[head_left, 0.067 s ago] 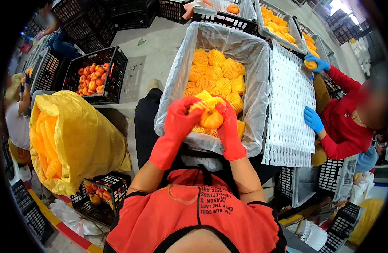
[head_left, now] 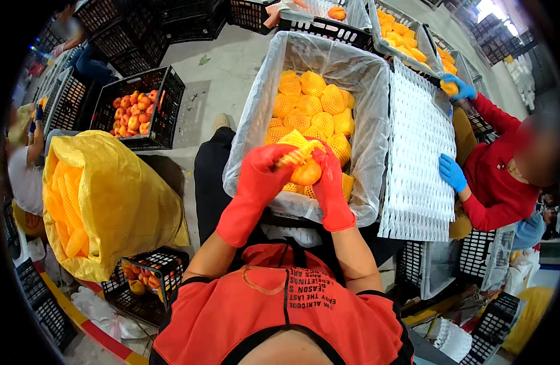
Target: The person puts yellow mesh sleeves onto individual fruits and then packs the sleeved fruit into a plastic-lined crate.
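Both my hands wear red rubber gloves and meet over the near half of a crate [head_left: 249, 131] lined with clear plastic. My left hand [head_left: 265, 170] pinches a yellow foam net sleeve [head_left: 299, 146], which lies bunched over the top of a round orange fruit [head_left: 305, 173]. My right hand [head_left: 330, 173] is closed round the right side of that fruit, whose lower part is bare of net. Below and beyond lie several netted fruits [head_left: 319, 125] packed in the crate. My gloves hide some of the sleeve and the fruit.
At left stands a yellow sack [head_left: 125, 194] of foam sleeves, near black crates of bare fruit [head_left: 134, 115]. White woven padding [head_left: 420, 152] adjoins my crate on the right. Beside it, a co-worker's blue-gloved hand [head_left: 453, 173] rests, the other holding a fruit.
The fruit has turned slightly between my hands and its dark end no longer shows. My left fingers have shifted a little on the sleeve. The co-worker's far hand has moved slightly.
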The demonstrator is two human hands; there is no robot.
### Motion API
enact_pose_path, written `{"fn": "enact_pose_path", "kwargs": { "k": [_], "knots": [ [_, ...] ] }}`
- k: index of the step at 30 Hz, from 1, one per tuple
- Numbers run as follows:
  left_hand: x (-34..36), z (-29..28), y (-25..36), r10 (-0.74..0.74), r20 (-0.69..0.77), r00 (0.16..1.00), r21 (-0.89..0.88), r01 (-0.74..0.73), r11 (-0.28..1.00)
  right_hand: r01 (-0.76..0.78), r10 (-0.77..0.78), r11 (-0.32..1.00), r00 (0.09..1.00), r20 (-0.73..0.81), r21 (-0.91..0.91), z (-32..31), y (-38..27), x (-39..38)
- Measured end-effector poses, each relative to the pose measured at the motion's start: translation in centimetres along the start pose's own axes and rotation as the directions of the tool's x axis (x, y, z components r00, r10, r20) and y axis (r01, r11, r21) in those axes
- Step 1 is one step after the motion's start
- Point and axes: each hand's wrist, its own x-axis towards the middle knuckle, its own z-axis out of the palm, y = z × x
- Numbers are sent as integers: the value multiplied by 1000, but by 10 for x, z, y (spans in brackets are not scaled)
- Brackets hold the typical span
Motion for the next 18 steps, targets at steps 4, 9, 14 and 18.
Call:
{"fn": "enact_pose_path", "kwargs": {
  "k": [4,9,14,18],
  "knots": [
    [-3,6,-4,421,92,902,441,-416,795,33,-45,984,997,-62,-175,-16,16,0],
    [2,11,-33,382,-41,923,377,-340,862,24,-65,922,993,-95,-385,-19,23,-4],
    [7,2,-33,-338,19,941,-510,299,806,-47,35,980,997,-62,-196,23,-5,-3],
    [8,7,-36,-374,17,927,-676,286,679,-3,-81,917,978,-193,-400,27,3,4]
  ]
}}
